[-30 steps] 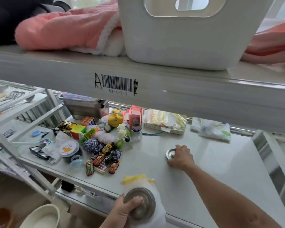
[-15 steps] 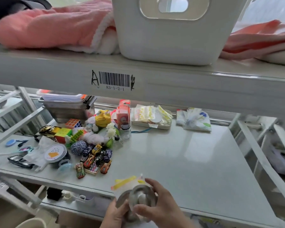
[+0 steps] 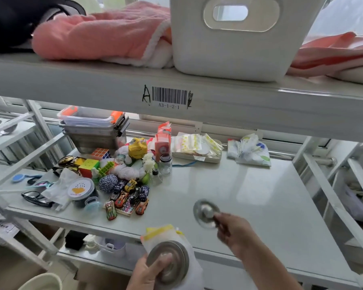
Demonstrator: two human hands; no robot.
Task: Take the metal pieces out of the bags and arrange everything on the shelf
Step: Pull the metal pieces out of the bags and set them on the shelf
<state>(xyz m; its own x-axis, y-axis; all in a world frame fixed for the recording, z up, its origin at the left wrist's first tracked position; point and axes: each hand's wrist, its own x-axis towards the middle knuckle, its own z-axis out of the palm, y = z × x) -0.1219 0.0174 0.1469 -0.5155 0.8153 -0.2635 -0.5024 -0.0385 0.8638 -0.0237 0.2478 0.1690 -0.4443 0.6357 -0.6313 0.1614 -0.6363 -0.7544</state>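
Note:
My left hand grips a frosted plastic bag with a yellow zip strip, held below the shelf's front edge. Round metal discs show through the bag. My right hand reaches over the white shelf and pinches a round metal disc with a raised centre knob. The disc is blurred and sits just above or on the shelf surface; I cannot tell which.
A heap of toys fills the shelf's left: toy cars, cubes, a twine ball, a round tin, sunglasses. Stacked boxes, a tray of packets and a cloth bundle line the back. Overhead is a shelf with a white bin.
My right hand left a small metal piece on the shelf, came back to the bag, pulled a disc out and now carries it forward over the shelf. The camera shifted.

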